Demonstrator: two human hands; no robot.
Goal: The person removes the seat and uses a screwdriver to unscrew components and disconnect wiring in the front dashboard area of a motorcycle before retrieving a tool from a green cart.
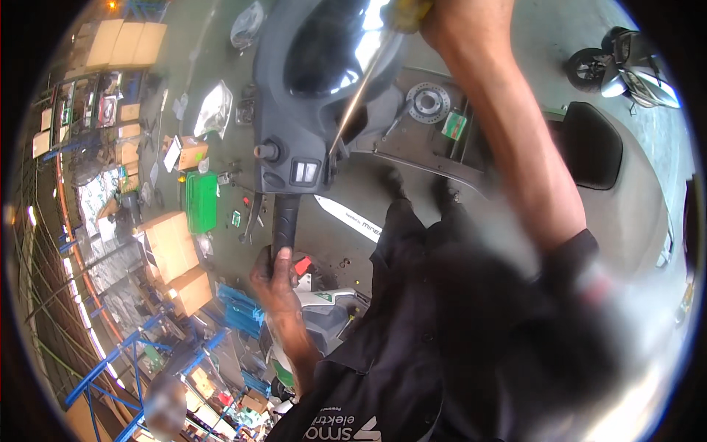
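A scooter's grey handlebar cover (291,125) with a dark glossy display (324,48) fills the upper middle. My left hand (276,278) is closed round the end of its black handlebar grip (285,221), thumb lying along it. At the top edge my right hand (456,26), partly cut off, is closed on the yellow handle of a long-shafted screwdriver (363,85). The shaft slants down to the cover's inner edge, beside a white switch (304,172). Whether its tip sits in a screw, I cannot tell. A brake lever (252,219) sticks out left of the grip.
A brake disc (428,102) and a small green-and-white box (454,125) lie on the scooter's footboard, before the black seat (591,147). Leftward stand a green crate (201,202), cardboard boxes (168,247) and blue racking (132,368). Another scooter (626,74) is parked at far right.
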